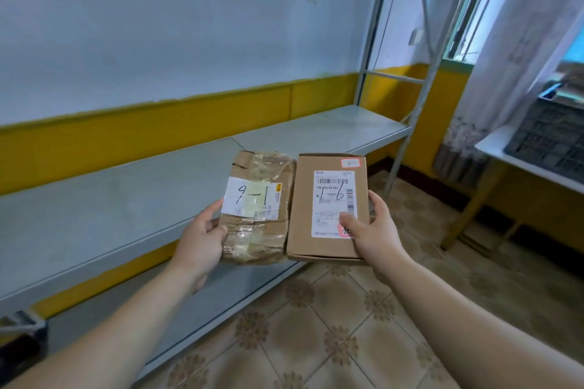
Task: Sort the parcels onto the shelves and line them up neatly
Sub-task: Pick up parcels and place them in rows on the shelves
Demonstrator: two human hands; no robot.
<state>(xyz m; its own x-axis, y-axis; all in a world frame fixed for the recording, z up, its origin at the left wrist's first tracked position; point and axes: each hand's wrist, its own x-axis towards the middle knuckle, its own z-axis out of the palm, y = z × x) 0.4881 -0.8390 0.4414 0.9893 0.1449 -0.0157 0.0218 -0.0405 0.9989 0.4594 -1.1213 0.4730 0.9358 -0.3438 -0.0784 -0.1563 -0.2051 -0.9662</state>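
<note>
Two brown parcels are held side by side in front of a grey metal shelf (94,199). My left hand (202,243) grips the lower left edge of a tape-wrapped parcel (262,240) whose white label reads "9-1". My right hand (376,230) holds the lower right side of a clean cardboard box (303,215), thumb on its shipping label marked "1-6". The two parcels touch along their inner edges, above the shelf's front edge.
A lower grey shelf board (202,309) lies beneath. The rack's metal uprights (407,148) stand at the right end. A table (505,151) bearing a dark crate (550,142) is far right, under a curtained window. Patterned tile floor (347,325) spreads below.
</note>
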